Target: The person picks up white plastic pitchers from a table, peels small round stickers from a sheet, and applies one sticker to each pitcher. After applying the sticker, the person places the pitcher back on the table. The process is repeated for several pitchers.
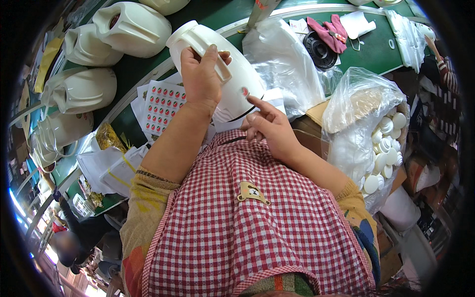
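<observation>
A white plastic jug (pixel 235 57) is tilted in front of me, its base toward my apron. My left hand (pixel 202 81) is closed round the jug's handle. A small red and green sticker (pixel 245 91) sits low on the jug's side. My right hand (pixel 272 126) has its index finger stretched out, the fingertip at the sticker's lower edge; whether it touches cannot be told. Its other fingers are loosely bent and hold nothing I can see. Beside my left forearm lies a sheet of matching stickers (pixel 166 108), several rows of them.
More white jugs (pixel 136 29) line the left side. Clear plastic bags (pixel 282 59), a black round part (pixel 320 49) and a pink cloth (pixel 329 32) lie ahead. At right stands a plastic-lined box of white caps (pixel 383 153). Other people are at the far left and right.
</observation>
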Action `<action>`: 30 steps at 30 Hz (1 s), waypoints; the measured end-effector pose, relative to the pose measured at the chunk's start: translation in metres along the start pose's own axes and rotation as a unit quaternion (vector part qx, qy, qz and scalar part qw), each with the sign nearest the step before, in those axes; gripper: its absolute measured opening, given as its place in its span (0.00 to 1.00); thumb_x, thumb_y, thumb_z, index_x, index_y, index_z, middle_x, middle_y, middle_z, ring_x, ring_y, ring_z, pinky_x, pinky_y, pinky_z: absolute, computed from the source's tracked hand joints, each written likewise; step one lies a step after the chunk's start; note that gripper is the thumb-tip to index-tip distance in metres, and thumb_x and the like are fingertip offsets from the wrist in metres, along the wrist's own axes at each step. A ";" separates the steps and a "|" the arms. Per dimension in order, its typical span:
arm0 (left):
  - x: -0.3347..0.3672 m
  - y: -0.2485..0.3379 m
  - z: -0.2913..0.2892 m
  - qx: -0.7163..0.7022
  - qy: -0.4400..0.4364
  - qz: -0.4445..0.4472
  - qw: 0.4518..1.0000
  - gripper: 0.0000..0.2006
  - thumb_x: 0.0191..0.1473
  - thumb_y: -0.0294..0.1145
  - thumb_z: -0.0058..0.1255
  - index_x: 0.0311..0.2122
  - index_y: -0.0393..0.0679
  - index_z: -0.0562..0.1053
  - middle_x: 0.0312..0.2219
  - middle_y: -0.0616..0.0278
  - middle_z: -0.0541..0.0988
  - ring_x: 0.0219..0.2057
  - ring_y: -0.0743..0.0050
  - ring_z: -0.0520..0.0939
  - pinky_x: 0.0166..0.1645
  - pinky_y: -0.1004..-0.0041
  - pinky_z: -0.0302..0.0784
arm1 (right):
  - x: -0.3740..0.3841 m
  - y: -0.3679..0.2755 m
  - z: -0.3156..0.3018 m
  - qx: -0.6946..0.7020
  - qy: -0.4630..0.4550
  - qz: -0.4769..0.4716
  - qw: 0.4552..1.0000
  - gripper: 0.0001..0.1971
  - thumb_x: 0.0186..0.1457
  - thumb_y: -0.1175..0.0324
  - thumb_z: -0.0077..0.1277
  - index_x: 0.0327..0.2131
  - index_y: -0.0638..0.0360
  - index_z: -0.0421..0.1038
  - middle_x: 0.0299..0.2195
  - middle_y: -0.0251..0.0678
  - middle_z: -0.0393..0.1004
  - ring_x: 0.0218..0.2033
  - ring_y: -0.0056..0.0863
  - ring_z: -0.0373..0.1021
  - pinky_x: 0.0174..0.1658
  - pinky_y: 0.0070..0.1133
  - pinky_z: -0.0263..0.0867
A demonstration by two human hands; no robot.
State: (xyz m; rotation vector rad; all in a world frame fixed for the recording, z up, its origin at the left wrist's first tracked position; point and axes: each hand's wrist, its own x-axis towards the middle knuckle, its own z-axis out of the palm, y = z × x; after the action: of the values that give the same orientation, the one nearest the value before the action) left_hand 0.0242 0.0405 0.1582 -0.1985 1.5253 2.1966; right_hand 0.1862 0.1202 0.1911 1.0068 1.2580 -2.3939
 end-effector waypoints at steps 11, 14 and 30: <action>0.003 -0.002 0.001 0.018 -0.012 0.019 1.000 0.16 0.57 0.26 0.47 0.48 0.36 0.61 0.37 0.50 0.75 0.34 0.66 0.80 0.41 0.66 0.80 | 0.018 0.015 -0.005 0.176 -0.040 0.024 0.983 0.26 0.56 0.68 0.47 0.57 0.63 0.57 0.27 0.36 0.72 0.21 0.21 0.67 0.26 0.15 0.62; 0.004 -0.005 0.002 0.007 -0.018 0.016 1.000 0.16 0.57 0.26 0.47 0.48 0.37 0.61 0.38 0.50 0.75 0.34 0.66 0.80 0.41 0.66 0.80 | 0.024 0.023 -0.007 0.219 -0.034 0.035 0.974 0.26 0.56 0.68 0.47 0.58 0.61 0.56 0.28 0.37 0.72 0.22 0.23 0.68 0.26 0.17 0.62; 0.003 0.000 -0.001 0.065 -0.039 0.042 0.996 0.11 0.61 0.31 0.37 0.43 0.36 0.55 0.24 0.52 0.76 0.25 0.68 0.78 0.35 0.70 0.76 | 0.021 0.032 -0.003 0.301 -0.178 0.033 0.936 0.39 0.56 0.63 0.46 0.64 0.59 0.34 0.39 0.40 0.74 0.34 0.31 0.73 0.36 0.23 0.67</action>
State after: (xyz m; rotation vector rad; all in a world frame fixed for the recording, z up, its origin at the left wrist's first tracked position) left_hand 0.0212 0.0409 0.1566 -0.0080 1.6540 2.1320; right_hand 0.1889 0.1059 0.1557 0.6729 0.3598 -2.8004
